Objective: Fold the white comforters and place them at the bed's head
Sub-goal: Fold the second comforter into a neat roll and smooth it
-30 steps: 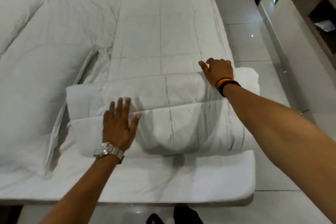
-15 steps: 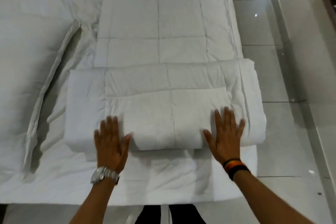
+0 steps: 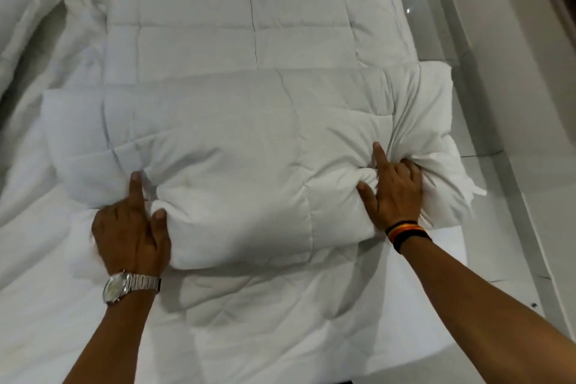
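A white quilted comforter lies along the bed, its near end folded into a thick roll across the mattress. My left hand, with a silver watch, clutches the roll's near left edge, thumb dug into the fabric and forefinger pointing up. My right hand, with a striped wristband, grips bunched fabric at the roll's right side, forefinger extended. The unrolled stretch of the comforter runs flat away from me. A second white comforter lies rumpled at the far left.
The bed's near edge crosses the bottom of the view. Glossy tiled floor runs along the bed's right side, bounded by a pale wall base. The roll's right end overhangs the mattress edge.
Both hands went from lying flat on the roll to clutching its near edge. The fabric is now bunched under the fingers, and the view has come closer.
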`<state>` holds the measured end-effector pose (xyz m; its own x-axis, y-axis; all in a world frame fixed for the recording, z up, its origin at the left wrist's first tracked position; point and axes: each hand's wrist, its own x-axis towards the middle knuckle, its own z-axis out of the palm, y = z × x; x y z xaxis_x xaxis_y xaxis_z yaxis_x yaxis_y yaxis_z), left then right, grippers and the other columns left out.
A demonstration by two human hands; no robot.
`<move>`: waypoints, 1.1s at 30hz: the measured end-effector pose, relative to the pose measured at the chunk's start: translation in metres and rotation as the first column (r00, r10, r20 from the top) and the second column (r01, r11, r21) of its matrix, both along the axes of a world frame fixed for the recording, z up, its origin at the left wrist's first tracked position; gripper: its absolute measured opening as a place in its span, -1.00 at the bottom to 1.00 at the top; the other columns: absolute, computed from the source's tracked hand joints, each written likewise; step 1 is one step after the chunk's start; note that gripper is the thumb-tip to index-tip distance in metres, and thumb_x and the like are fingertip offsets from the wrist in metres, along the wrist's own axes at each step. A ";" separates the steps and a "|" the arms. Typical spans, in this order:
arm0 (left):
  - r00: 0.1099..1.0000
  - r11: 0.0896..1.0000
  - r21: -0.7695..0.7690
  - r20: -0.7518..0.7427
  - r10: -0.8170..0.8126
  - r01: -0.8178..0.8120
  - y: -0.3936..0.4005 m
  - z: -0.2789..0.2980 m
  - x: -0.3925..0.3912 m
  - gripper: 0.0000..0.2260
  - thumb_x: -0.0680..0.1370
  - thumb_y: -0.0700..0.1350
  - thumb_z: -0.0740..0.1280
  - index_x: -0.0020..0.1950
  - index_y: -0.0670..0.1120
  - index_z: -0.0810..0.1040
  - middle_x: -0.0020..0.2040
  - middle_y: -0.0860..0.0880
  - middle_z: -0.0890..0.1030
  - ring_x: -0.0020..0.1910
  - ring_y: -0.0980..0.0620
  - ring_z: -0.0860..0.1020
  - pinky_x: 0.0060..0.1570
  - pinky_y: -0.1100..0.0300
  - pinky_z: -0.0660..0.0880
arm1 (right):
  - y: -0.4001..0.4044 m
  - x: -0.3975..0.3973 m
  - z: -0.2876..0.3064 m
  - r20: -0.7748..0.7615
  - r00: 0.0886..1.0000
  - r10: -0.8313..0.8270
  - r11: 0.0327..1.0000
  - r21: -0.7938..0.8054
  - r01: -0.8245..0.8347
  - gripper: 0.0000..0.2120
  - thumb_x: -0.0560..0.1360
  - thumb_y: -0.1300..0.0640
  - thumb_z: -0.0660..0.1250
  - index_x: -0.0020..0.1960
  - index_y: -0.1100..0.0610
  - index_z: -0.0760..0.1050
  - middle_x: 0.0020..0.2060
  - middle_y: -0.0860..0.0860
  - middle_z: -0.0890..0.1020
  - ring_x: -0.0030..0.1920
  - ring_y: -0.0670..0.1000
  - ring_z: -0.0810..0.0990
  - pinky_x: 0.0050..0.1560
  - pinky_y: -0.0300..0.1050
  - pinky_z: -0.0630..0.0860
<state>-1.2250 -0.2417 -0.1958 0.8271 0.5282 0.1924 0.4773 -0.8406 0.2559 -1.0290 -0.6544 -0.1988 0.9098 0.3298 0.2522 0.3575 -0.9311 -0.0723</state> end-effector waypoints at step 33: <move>0.857 0.955 -0.296 -0.488 -0.166 0.016 -0.084 0.220 -0.244 -0.31 0.54 0.44 -0.15 -0.11 0.05 0.65 -0.17 -0.04 0.67 -0.13 -0.10 0.64 -0.12 0.07 0.46 | -0.128 -0.257 0.225 -0.584 0.807 -0.086 0.994 -0.106 0.030 0.10 0.25 -0.66 -0.54 -0.19 0.02 0.58 -0.21 -0.02 0.63 -0.11 0.06 0.61 0.09 0.02 0.45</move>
